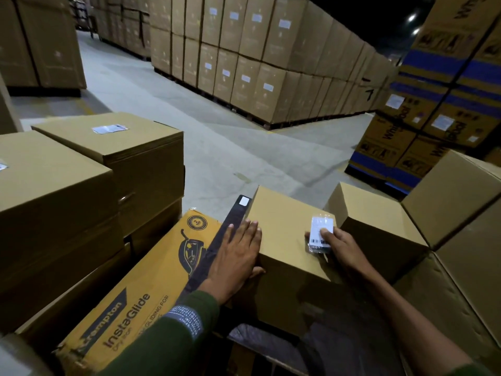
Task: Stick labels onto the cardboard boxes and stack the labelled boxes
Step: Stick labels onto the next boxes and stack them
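Steadying the plain box (287, 240), the left hand (238, 253) lies flat, fingers straight; the right hand (340, 246) pinches the label (320, 233). The box seems stiff, light; hold its edges.

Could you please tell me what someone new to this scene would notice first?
First, the two hands at bottom centre on a plain box: the left hand lies flat on its left edge, while the right hand presses a label onto its top. Next, the yellow iron carton to the left. Behind, across the floor, stands a long wall of stacked boxes.
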`<state>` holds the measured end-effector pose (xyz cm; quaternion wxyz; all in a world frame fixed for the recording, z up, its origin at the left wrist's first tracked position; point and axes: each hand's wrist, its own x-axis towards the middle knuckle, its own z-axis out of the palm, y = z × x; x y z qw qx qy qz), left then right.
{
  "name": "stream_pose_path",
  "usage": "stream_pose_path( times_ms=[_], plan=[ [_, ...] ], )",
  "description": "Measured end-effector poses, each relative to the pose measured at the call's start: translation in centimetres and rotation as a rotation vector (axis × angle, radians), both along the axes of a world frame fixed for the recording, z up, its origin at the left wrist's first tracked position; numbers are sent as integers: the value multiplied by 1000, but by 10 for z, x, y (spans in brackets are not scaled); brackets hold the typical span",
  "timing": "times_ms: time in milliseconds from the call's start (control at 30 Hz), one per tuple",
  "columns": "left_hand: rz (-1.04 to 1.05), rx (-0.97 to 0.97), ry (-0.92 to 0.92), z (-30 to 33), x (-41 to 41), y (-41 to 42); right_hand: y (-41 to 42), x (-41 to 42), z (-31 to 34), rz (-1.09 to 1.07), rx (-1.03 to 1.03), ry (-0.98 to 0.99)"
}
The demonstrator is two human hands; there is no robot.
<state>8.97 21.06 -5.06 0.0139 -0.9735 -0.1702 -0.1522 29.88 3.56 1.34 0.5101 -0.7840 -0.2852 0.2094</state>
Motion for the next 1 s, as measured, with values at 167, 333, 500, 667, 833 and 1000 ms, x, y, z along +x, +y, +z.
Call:
stream_pose_path(
  times_ms=[167, 333, 500, 667, 833, 1000],
  plan=[
    [37, -5, 13, 6, -2, -5, 43, -5, 8, 68, -4, 0],
    [75, 28, 38, 15, -4, -14, 35, -24, 7, 126, 93, 162],
    [155, 71, 38, 22, -4, -26, 2, -27, 2, 88, 197, 299],
    [180, 136, 39, 22, -18, -40, -15, -37, 11, 98, 267, 395],
    [340, 208, -4, 7, -67, -58, -11, -56, 8, 209, 256, 362],
    [581, 192, 38, -2, -154, -78, 23, -116, 6, 377, 318, 405]
  ],
)
